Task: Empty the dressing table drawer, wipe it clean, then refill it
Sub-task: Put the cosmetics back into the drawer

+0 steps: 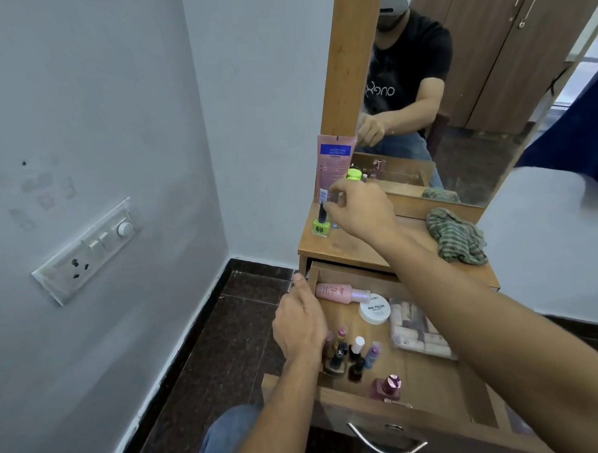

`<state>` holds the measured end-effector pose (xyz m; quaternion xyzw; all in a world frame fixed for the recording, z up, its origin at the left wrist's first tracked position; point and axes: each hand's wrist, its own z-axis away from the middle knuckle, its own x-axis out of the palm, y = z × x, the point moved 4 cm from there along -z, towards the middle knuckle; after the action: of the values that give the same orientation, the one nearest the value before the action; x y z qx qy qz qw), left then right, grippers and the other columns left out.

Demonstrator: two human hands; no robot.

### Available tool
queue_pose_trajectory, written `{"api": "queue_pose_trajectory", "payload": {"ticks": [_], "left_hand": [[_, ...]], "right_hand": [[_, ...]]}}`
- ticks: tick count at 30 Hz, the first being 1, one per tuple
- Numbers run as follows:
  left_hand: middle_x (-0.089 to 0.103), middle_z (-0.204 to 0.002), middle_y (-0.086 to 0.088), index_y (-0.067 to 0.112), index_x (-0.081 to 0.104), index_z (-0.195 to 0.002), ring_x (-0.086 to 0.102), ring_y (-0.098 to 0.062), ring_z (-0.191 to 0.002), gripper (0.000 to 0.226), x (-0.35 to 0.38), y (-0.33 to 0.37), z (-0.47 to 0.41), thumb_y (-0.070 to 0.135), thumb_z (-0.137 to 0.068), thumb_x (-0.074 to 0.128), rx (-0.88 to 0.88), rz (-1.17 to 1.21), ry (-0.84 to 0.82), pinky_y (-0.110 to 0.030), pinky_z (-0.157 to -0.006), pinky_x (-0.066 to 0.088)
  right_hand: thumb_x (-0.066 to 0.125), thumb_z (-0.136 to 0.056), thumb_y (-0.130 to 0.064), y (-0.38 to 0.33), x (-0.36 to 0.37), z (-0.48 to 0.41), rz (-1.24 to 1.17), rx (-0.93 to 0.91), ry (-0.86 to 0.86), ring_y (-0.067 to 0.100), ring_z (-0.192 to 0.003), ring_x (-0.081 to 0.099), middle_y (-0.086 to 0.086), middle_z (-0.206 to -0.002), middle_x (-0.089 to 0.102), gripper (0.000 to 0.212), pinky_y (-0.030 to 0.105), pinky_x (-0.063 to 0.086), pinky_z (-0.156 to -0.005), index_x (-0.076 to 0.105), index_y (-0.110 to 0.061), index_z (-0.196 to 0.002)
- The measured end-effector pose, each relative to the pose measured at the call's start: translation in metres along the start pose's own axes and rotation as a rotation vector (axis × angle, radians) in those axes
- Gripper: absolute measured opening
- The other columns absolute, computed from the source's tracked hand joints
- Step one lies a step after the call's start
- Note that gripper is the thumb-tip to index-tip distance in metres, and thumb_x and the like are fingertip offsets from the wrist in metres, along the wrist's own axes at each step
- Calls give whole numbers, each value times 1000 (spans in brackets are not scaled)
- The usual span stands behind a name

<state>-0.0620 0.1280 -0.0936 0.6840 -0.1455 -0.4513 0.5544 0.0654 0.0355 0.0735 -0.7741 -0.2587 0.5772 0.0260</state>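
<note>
Here, wooden tabletop (pixel 356 247) with green cloth (pixel 457 236), beside grey wall (pixel 113 97).

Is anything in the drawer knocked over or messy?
Yes. The pink bottle lies on its side at the back of the drawer, while the nail polish bottles near the left hand stand upright. Nothing looks spilled.
</note>
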Motion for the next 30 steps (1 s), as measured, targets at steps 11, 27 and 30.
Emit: {"api": "queue_pose_trajectory", "payload": {"ticks": [11, 27, 30], "left_hand": [[71, -103, -4, 20, 72, -102, 64, -25, -97, 79, -2, 3, 2, 65, -100, 6, 17, 5, 14, -34, -79, 37], [74, -110, -9, 16, 77, -104, 64, -31, -109, 103, -9, 8, 6, 66, -93, -13, -66, 52, -19, -35, -83, 33], [73, -111, -10, 16, 77, -103, 63, -32, -109, 94, -8, 10, 7, 60, -101, -6, -66, 42, -21, -35, -83, 33]], "right_hand": [[69, -91, -30, -2, 30, -29, 91, 51, -112, 25, -86, 68, 3, -89, 73, 14, 44, 60, -77, 74, -18, -86], [70, -88, -43, 0, -25, 161, 63, -156, -363, 6, -75, 61, -14, -76, 70, 15, 29, 47, -66, 76, -31, -81], [67, -89, -47, 13, -7, 179, 122, -141, -393, 11, -82, 62, -11, -82, 72, 17, 31, 51, -71, 75, -32, -88]]}}
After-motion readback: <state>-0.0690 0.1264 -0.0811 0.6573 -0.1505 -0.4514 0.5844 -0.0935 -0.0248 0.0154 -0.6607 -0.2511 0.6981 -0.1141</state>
